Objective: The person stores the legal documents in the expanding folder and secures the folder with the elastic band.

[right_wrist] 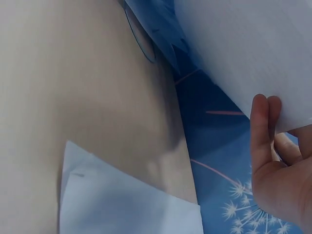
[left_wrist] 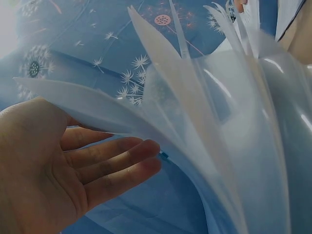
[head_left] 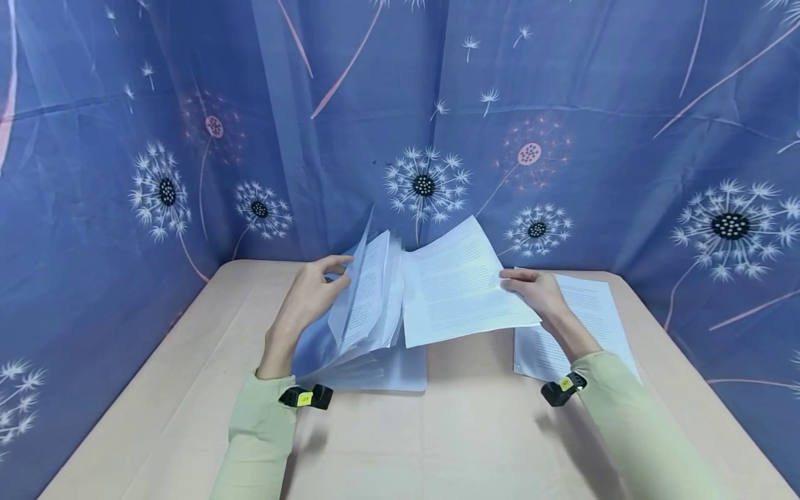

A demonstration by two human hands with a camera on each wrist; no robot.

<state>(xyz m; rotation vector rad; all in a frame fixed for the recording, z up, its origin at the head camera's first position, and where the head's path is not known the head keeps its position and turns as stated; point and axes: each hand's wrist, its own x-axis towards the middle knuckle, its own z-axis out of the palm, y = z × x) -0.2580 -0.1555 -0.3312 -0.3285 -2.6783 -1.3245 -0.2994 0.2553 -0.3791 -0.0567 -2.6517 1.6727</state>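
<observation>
Blue folder [head_left: 400,375] lies open on the pale table [head_left: 475,437], its clear sleeves [left_wrist: 234,112] fanned upward. At the folder's left, the left hand [head_left: 309,295] pinches one raised leaf [head_left: 359,278]; at its right, the right hand [head_left: 542,295] pinches a printed sheet [head_left: 465,292], whose inner edge seems to touch the sleeves. Farther right lie other papers [head_left: 594,309]; behind the folder hangs a dandelion curtain [head_left: 562,62].

Your head camera looks forward and down, from farthest off, across the desk [head_left: 475,430] to its far edge and both far corners. Your left-wrist camera sits close to your left hand [left_wrist: 87,170], facing the folder [left_wrist: 229,122] and the curtain [left_wrist: 83,46] beyond. Your right-wrist camera, close to your right hand [right_wrist: 282,180], sees the desk's far edge tipped steeply, sharing it and a sheet [right_wrist: 253,53] with the head view.
</observation>
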